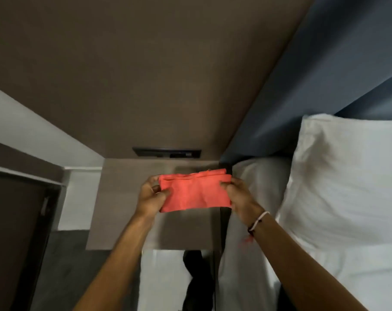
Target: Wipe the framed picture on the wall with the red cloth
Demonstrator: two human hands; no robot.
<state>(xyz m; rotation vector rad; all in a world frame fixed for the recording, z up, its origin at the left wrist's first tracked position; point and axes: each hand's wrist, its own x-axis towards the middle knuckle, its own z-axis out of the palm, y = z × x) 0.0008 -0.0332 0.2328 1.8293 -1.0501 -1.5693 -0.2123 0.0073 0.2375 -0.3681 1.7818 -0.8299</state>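
A folded red cloth (196,190) is stretched flat between both my hands, above a grey bedside table (123,209). My left hand (152,197) pinches its left edge with thumb on top. My right hand (238,194), with a white and dark wristband, grips its right edge. No framed picture is in view; only a plain brown wall panel (145,75) rises ahead.
A dark switch plate (167,152) sits low on the brown wall. To the right lie a white pillow (347,187) and bed against a blue headboard (314,75). A dark door frame (33,232) stands at the left. A black object (198,277) lies on the floor below the table.
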